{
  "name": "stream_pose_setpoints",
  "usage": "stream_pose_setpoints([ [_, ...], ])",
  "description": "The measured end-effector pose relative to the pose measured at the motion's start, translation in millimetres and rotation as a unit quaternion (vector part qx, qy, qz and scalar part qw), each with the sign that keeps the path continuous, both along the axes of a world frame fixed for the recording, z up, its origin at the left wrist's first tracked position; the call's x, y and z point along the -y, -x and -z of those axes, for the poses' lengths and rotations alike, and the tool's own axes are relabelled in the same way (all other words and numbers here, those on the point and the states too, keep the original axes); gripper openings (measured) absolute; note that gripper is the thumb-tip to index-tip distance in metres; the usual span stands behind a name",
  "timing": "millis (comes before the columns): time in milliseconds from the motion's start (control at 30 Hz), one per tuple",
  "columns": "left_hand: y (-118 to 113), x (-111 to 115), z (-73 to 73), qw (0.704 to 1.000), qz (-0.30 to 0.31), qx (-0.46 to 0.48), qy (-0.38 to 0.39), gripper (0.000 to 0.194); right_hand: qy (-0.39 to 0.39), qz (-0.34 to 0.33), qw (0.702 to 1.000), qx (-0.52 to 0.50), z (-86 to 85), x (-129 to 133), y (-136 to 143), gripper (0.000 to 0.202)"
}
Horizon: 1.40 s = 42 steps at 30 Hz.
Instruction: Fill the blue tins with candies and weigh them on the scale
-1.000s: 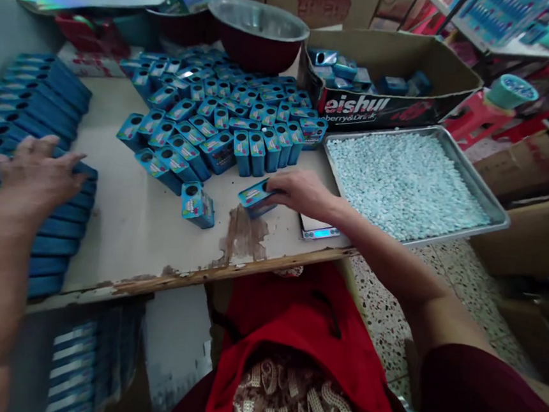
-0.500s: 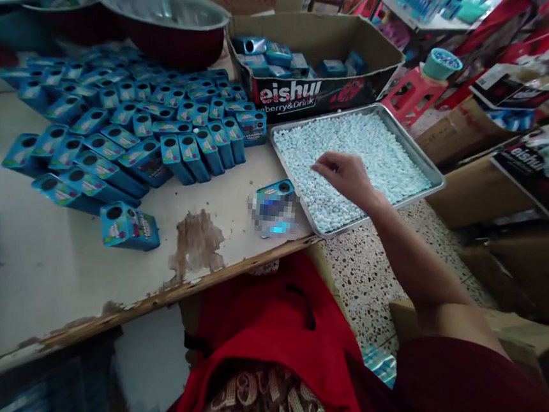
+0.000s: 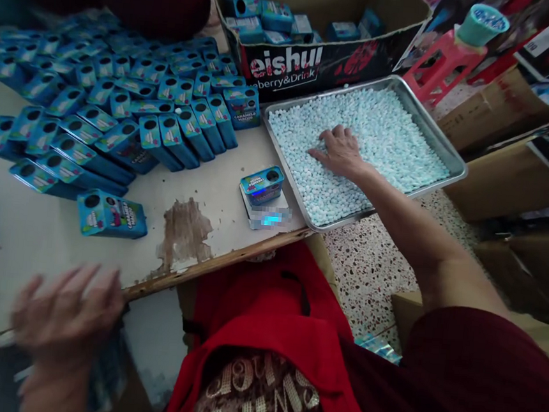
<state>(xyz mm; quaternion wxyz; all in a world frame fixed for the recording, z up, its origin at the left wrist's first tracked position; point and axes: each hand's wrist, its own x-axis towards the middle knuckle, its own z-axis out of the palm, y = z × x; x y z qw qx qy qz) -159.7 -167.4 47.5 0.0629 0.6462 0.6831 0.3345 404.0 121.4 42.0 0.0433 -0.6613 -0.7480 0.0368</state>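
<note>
My right hand (image 3: 339,151) rests on the pale blue candies (image 3: 391,133) that fill a shallow metal tray (image 3: 450,176). Its fingers are spread, and the fingertips press a little into the candies. My left hand (image 3: 70,313), smeared by motion, is over the front edge of the table with its fingers apart and no object visible in it. Just left of the tray, a blue candy box (image 3: 261,185) sits on a small scale (image 3: 266,218) with a lit display. Another blue box (image 3: 110,214) lies by itself near the left hand.
Rows of blue boxes (image 3: 180,130) with dark round holes cover the table's back left. Behind the tray stands a large carton (image 3: 286,72) holding more boxes. A dark red basin (image 3: 152,3) is at the back. A red stool (image 3: 443,64) bears a teal cup (image 3: 482,25).
My left hand has come into view at the lower left. My right hand has lowered onto the candies, and its fingers have spread from a pinch. The view has shifted slightly.
</note>
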Motion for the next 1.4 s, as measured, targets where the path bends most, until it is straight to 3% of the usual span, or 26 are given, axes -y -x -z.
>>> stream_pose_setpoints([
  [67,-19.5,-6.1,21.1,0.999,0.008,-0.047,-0.026,0.048,0.000,-0.028,1.000,-0.003,-0.5,11.6,-0.3,0.058],
  [167,-55.4,-31.5,36.8,0.990,0.095,-0.080,-0.065,0.037,-0.023,-0.007,0.999,-0.041,0.5,19.5,-6.0,0.045],
  [267,-89.7,-64.4,39.7,0.976,0.164,-0.094,-0.106,0.037,-0.066,0.095,0.975,-0.189,0.8,13.0,-15.9,0.040],
  [333,-109.3,-80.9,38.5,0.974,0.175,-0.080,-0.121,0.039,-0.061,0.156,0.924,-0.343,-1.6,5.0,-24.8,0.048],
  [400,-126.4,-89.5,36.6,0.977,0.167,-0.048,-0.123,0.039,-0.040,0.160,0.879,-0.448,-5.7,-1.9,-33.5,0.054],
  [500,-148.3,-91.3,32.9,0.985,0.145,0.024,-0.088,0.040,-0.044,0.106,0.885,-0.450,-11.2,-6.9,-36.6,0.057],
  [600,-168.7,-95.0,29.3,0.985,0.125,0.115,-0.038,0.058,-0.057,0.079,0.899,-0.428,-13.7,-4.0,-18.7,0.059],
  [700,-190.4,-112.6,27.9,0.977,0.113,0.177,-0.026,0.077,-0.049,0.055,0.874,-0.480,-16.5,7.9,12.5,0.057],
  [767,-205.0,-130.0,27.4,0.969,0.127,0.211,-0.018,0.074,-0.044,0.045,0.858,-0.510,-19.6,18.9,32.5,0.056],
  [867,-225.5,-154.1,22.6,0.958,0.146,0.246,-0.002,0.052,-0.010,0.033,0.838,-0.545,-25.7,32.5,54.3,0.055],
  [1000,-248.3,-173.2,4.5,0.964,0.178,0.192,-0.042,0.038,0.031,0.009,0.770,-0.637,-37.8,37.6,71.9,0.062],
  [1133,-264.9,-181.1,-15.2,0.964,0.207,0.151,-0.072,0.038,0.007,0.007,0.644,-0.765,-54.0,34.5,90.9,0.072],
  [1200,-271.0,-183.4,-22.1,0.966,0.205,0.143,-0.070,0.039,-0.016,0.009,0.595,-0.804,-61.3,33.8,101.3,0.075],
  [1267,-276.4,-186.2,-27.1,0.967,0.205,0.133,-0.074,0.041,-0.030,0.018,0.573,-0.819,-67.6,34.4,108.9,0.075],
  [1400,-288.0,-194.1,-33.3,0.963,0.219,0.126,-0.093,0.040,-0.047,0.017,0.568,-0.822,-77.4,36.7,109.3,0.076],
])
